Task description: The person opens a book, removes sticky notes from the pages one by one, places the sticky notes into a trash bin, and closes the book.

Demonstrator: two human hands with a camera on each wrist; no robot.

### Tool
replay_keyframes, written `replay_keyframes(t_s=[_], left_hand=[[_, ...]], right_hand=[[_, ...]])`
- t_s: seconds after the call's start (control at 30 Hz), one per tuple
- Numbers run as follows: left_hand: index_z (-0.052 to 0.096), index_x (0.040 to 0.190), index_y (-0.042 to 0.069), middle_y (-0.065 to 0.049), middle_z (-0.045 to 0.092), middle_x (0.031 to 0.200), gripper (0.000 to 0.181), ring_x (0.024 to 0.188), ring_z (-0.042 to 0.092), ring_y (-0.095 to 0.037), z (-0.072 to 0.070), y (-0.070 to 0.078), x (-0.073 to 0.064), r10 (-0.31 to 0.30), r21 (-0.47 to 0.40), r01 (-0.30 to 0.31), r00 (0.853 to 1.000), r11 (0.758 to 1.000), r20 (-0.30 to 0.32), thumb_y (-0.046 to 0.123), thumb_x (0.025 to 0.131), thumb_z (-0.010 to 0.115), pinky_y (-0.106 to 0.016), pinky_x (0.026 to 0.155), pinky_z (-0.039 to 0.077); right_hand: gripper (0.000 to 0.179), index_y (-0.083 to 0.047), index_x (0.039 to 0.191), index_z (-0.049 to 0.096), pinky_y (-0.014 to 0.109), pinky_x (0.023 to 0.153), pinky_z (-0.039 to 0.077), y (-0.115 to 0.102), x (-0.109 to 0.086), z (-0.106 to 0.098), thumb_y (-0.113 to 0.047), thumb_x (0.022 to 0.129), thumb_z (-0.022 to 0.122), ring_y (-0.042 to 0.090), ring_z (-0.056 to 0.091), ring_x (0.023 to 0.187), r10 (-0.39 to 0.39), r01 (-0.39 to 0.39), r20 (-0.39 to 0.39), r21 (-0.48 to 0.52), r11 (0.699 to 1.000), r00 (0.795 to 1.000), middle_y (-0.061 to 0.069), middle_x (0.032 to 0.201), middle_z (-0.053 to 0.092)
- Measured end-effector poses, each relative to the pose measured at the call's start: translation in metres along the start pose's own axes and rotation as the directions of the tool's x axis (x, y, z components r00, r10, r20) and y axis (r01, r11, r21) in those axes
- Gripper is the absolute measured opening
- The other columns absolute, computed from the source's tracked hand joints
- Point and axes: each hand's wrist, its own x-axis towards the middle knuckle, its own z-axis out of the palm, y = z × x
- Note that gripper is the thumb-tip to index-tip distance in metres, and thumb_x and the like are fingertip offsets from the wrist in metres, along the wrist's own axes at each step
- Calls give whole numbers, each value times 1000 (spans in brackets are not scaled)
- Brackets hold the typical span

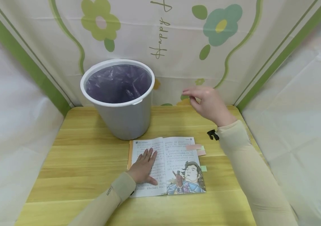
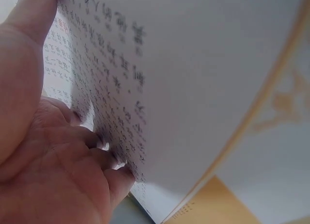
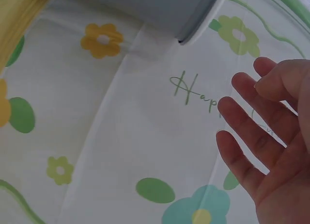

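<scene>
An open book (image 1: 177, 157) lies on the wooden table, with printed text on both pages and a drawn figure at the lower right. My left hand (image 1: 142, 168) rests flat on the left page, fingers spread; the left wrist view shows that palm (image 2: 58, 170) close against the printed page (image 2: 160, 88). Raised above the table's back right, my right hand (image 1: 204, 102) holds nothing visible. In the right wrist view its fingers (image 3: 256, 136) are loosely bent. Pink sticky tabs (image 1: 194, 147) and a green tab (image 1: 204, 168) stick out from the right page's edge.
A grey bin (image 1: 123, 122) with a white rim and a purple liner bag stands behind the book, left of my right hand. Flower-printed fabric (image 1: 177, 62) hangs at the back, and pale fabric walls flank the table (image 1: 78, 163). A black buckle (image 1: 212, 135) hangs at my right wrist.
</scene>
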Motion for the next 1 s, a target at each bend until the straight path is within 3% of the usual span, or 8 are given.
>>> replay_keyframes(t_s=[0.37, 0.67, 0.87, 1.0], left_hand=[[5, 159, 3, -22, -4, 163, 131, 149, -2, -38, -4, 0, -2, 5, -14, -5, 1000, 1000, -15, 64, 66, 76, -53, 118, 13], [6, 158, 2, -23, -3, 162, 131, 149, -2, -39, -4, 3, -3, -1, -6, 1, 1000, 1000, -12, 65, 66, 76, -54, 117, 14], [5, 159, 3, -23, -4, 162, 132, 149, -2, -39, -2, 3, 0, -7, 6, 7, 1000, 1000, -1, 65, 66, 75, -53, 118, 13], [4, 159, 3, -22, -5, 163, 132, 149, -3, -39, -3, 4, 1, -11, 8, 11, 1000, 1000, 4, 65, 66, 76, -53, 117, 13]], right_hand=[[25, -3, 106, 77, 38, 70, 56, 6, -69, 33, 6, 88, 61, 28, 70, 99, 99, -99, 42, 1, 995, 994, 9, 109, 74], [25, -4, 105, 77, 43, 78, 58, 10, -131, 59, 7, 86, 65, 29, 71, 96, 197, -199, 112, 1, 980, 974, 10, 106, 74], [25, -3, 104, 77, 41, 76, 58, 18, -160, 72, 8, 83, 69, 29, 72, 94, 217, -217, 132, -19, 976, 967, 11, 103, 75], [24, -4, 104, 77, 41, 79, 58, 21, -175, 81, 6, 83, 72, 29, 71, 96, 273, -273, 172, -26, 962, 946, 11, 104, 74]])
